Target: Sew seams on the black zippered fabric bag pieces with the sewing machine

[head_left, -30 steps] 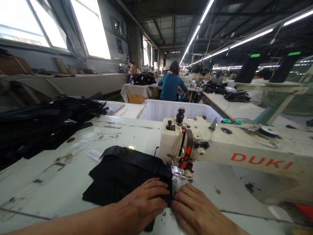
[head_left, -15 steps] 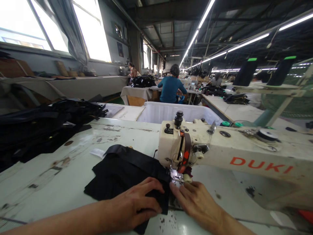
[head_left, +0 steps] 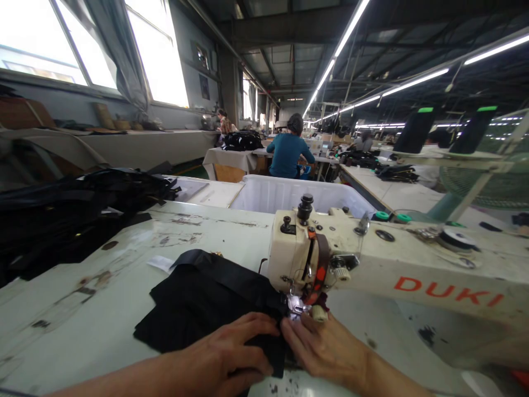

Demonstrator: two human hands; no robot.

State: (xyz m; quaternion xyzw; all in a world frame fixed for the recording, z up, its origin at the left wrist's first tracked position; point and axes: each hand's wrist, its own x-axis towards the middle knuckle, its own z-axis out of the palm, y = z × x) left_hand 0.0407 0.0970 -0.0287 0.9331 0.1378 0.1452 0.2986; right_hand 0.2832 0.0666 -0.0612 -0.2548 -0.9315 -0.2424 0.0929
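A black fabric piece lies on the machine table, its right edge at the lit presser foot of a sewing machine. My left hand rests on the fabric's near part, fingers bent and apart, pressing on it from above. Close in front of the presser foot, my right hand has its fingers drawn together at the fabric's right edge; its fingertips partly hide the cloth there. A strip of black material runs along the far side of the piece. A small white tag-like piece sticks out at its far left.
Dark fabric pieces are heaped at the left of the table. Behind the machine stands a white plastic bin. Black thread cones and a green fan are at the right. A person in a blue top sits farther ahead.
My right fingers have shifted slightly left, closer against the fabric's edge. The left hand keeps its place on the cloth. The whole view has tilted a little, so the machine appears lower.
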